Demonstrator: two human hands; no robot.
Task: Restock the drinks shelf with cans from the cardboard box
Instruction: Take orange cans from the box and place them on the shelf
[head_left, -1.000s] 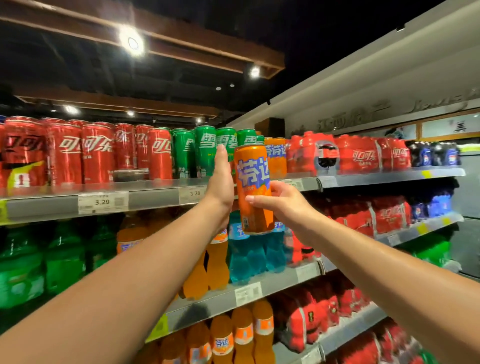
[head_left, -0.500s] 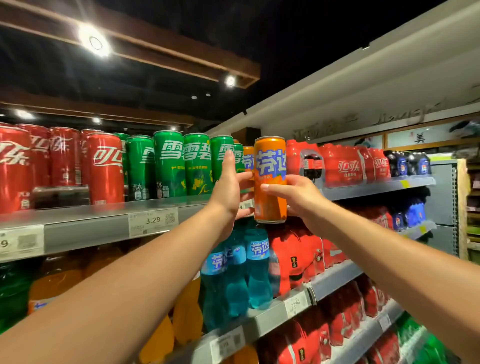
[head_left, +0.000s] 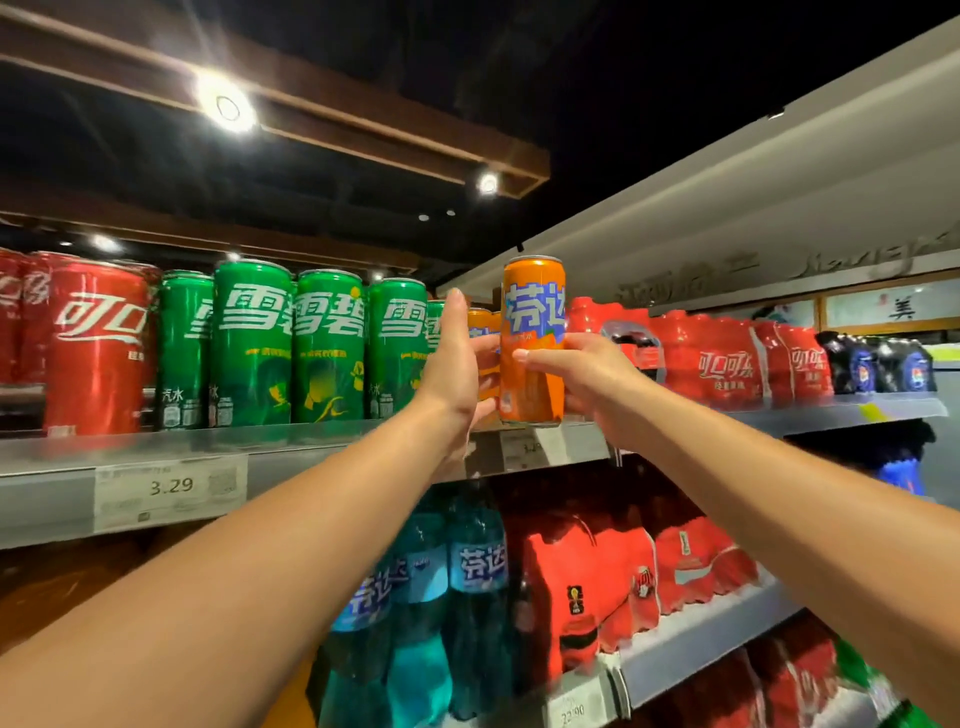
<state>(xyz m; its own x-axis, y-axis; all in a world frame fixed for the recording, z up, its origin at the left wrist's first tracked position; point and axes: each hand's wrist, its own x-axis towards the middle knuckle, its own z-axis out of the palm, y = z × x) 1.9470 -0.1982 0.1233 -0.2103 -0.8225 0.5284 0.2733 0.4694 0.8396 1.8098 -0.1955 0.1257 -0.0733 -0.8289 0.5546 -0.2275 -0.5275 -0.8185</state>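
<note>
**Orange can lifted to the lip of the top shelf**

Since the earlier frames the can has come up from below the shelf to its front edge. It is upright, with its base at the lip. The right hand has its grip closed round the lower half, thumb in front. The left hand stands between the green cans and a rear orange can, probably keeping the slot open. Whether its grip holds anything cannot be told. The gap is narrow, with red multipacks just to the right.

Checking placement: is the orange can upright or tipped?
Upright: the orange can stands vertical, top up, its base at the shelf edge, gripped by the right hand.
</note>
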